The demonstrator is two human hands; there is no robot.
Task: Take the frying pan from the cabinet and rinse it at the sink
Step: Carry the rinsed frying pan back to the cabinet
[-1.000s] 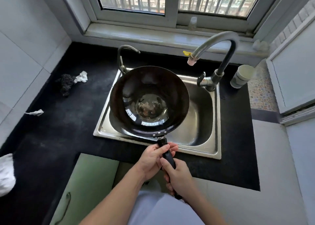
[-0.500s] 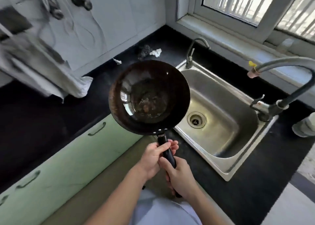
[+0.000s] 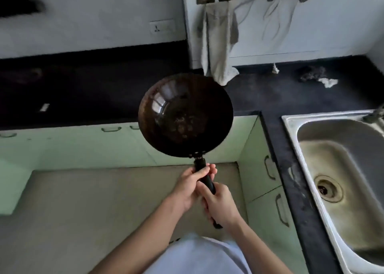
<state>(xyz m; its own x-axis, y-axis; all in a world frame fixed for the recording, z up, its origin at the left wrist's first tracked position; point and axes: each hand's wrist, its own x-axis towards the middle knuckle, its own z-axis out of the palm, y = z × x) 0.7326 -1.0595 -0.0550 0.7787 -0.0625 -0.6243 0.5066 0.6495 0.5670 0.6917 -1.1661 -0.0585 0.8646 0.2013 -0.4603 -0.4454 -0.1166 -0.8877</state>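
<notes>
A dark round frying pan (image 3: 185, 116) with a black handle hangs in the air over the floor, in front of the green cabinets (image 3: 87, 147). My left hand (image 3: 191, 184) grips the handle close to the pan. My right hand (image 3: 220, 205) grips the handle further back, toward its end. The pan's inside looks wet and shiny, with brownish residue at the bottom. The steel sink (image 3: 340, 186) lies at the right edge of the view, well apart from the pan.
A black L-shaped counter (image 3: 270, 93) runs along the wall and past the sink. A grey towel (image 3: 216, 45) hangs on the wall behind the pan. A dark scrubber (image 3: 311, 74) and white scrap (image 3: 328, 82) lie on the counter. Green cabinet doors (image 3: 270, 190) stand under the sink counter.
The pan has swung left, away from above the sink, to in front of the corner cabinets. Both hands keep the same hold on the handle. My view turned left with it.
</notes>
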